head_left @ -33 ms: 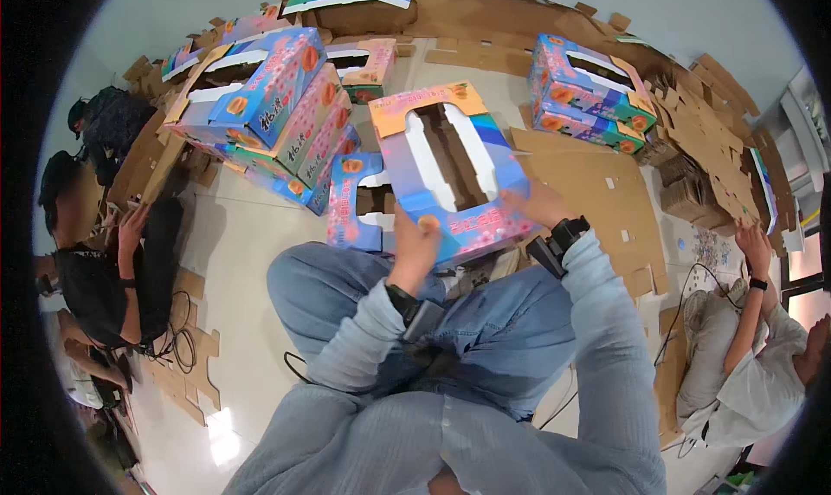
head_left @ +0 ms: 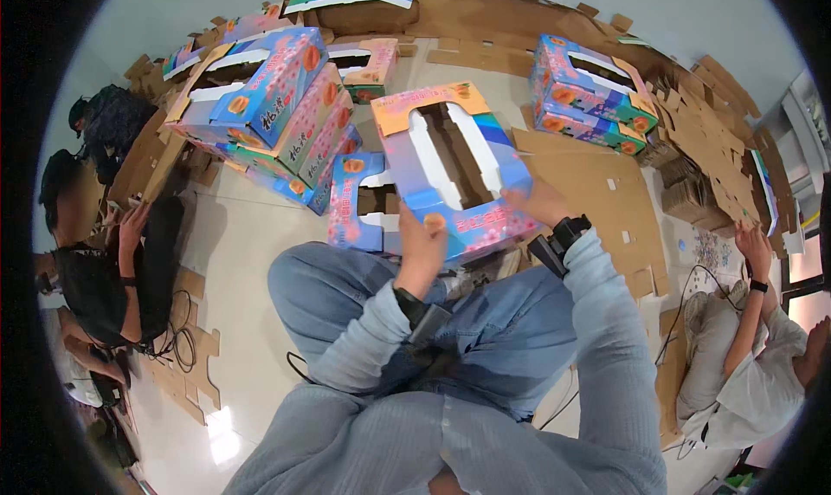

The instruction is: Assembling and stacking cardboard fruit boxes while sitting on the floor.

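A blue, pink and orange cardboard fruit box with a long white-edged opening in its top is in front of my knees. My left hand grips its near left corner, thumb on the top face. My right hand is closed on the near right corner, with some fingers hidden behind the box. Through the opening the brown cardboard interior shows. Just left of it, partly covered, is a second printed box on the floor, also with a cut-out top.
Stacked printed boxes stand at the far left, with two more at the far right. Flat brown cardboard lies to the right, beside piled cardboard sheets. Co-workers sit at the left and right. Cables lie on the floor.
The box and my left hand have shifted slightly to the right. Both hands keep their hold, and the surroundings look the same.
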`<action>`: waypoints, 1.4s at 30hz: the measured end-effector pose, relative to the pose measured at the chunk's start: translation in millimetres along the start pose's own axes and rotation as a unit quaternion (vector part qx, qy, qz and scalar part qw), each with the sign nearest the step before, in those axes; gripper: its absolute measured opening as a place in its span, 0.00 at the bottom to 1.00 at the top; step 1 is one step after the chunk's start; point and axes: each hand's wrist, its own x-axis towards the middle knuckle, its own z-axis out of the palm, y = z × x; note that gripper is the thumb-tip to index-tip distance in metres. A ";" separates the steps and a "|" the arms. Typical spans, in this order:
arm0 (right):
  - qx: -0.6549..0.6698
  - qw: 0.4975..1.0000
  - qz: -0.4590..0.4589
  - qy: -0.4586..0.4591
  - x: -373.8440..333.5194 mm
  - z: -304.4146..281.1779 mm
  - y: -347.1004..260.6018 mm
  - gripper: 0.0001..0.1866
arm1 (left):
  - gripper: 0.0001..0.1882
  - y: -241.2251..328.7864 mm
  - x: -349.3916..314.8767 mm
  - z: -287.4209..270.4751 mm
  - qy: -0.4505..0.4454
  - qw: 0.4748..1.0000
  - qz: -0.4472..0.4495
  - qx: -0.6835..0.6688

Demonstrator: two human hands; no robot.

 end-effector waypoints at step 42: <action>0.042 0.994 -0.064 -0.076 21.2 -6.6 33.1 0.34 | 0.35 -48.1 151.2 -176.1 -0.202 0.882 -0.110 0.411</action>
